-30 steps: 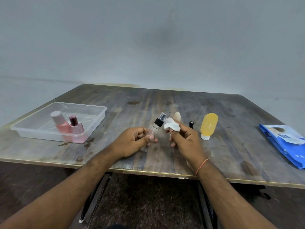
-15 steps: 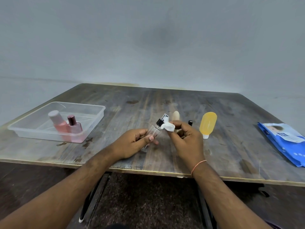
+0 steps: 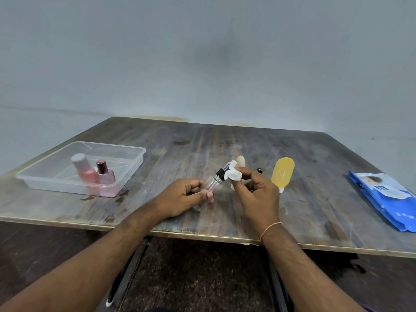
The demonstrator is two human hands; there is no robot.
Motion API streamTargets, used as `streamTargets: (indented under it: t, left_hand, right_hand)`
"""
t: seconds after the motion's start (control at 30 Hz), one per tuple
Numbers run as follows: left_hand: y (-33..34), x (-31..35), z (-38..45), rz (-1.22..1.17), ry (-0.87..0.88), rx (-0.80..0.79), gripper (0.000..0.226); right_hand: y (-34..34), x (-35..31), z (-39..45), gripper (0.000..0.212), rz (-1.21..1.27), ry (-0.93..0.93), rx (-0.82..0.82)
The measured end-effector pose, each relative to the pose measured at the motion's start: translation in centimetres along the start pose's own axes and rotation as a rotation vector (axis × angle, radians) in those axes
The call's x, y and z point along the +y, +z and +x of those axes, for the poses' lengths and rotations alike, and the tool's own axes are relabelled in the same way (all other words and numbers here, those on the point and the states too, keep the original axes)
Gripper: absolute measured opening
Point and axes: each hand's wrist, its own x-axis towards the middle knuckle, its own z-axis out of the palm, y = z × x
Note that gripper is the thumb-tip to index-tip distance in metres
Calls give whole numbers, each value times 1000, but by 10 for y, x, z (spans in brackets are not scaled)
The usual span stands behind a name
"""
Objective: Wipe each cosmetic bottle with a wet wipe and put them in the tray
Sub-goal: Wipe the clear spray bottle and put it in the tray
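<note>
My left hand (image 3: 182, 197) grips the base of a clear spray bottle (image 3: 213, 181) with a black collar, tilted up to the right above the table. My right hand (image 3: 256, 192) pinches a crumpled white wet wipe (image 3: 233, 174) against the bottle's spray head. Behind my right hand stand a beige bottle (image 3: 240, 161), partly hidden, a small black-capped item (image 3: 259, 170), mostly hidden, and a yellow bottle (image 3: 282, 172) standing on its cap. The clear plastic tray (image 3: 135, 162) at the left holds a pink bottle (image 3: 83, 169) and a pink perfume bottle (image 3: 105, 176).
A blue pack of wet wipes (image 3: 386, 197) lies at the table's right edge. The worn wooden table (image 3: 202, 143) stands against a grey wall, its front edge close to my forearms. Dark floor and table legs show below.
My right hand moved the wipe from beside the spray head onto it and is rubbing around the nozzle. My left hand kept holding the bottle in about the same place.
</note>
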Motion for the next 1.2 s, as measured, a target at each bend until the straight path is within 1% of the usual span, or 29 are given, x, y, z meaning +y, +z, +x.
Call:
streamTargets:
  t: [0.07,0.17,0.27,0.43,0.5,0.7,0.87,0.97,1.07,1.2]
  left_hand:
    - [0,-2,1,-16,-23,28,10]
    - [1,-2,1,23,-36,100,24]
    - [2,-2,-1,121,-1,164,35]
    - [0,-9,-1,247,25,232,52]
    - [-1,-9,-2,287,30,255,54]
    - [-2,-10,-5,355,54,390,54]
    - [-2,-9,-3,433,66,358,49]
    - [-1,-6,-6,425,68,361,44]
    - [2,-2,-8,422,81,325,49]
    - [1,2,-10,348,82,277,59]
  right_hand:
    - [-1,5,2,13,-24,36,12]
    - [-1,9,3,11,-57,19,-19]
    - [0,9,1,8,-77,-11,-65]
    - [-1,6,2,7,-116,45,-27]
    - [-2,4,3,7,-128,50,-25]
    - [-2,8,3,14,-132,45,-105]
    - [-3,9,3,16,-107,39,-116]
    - [-3,9,2,17,-106,40,-104]
    - [-3,9,4,15,-106,40,-103]
    - [1,14,1,12,-131,37,-169]
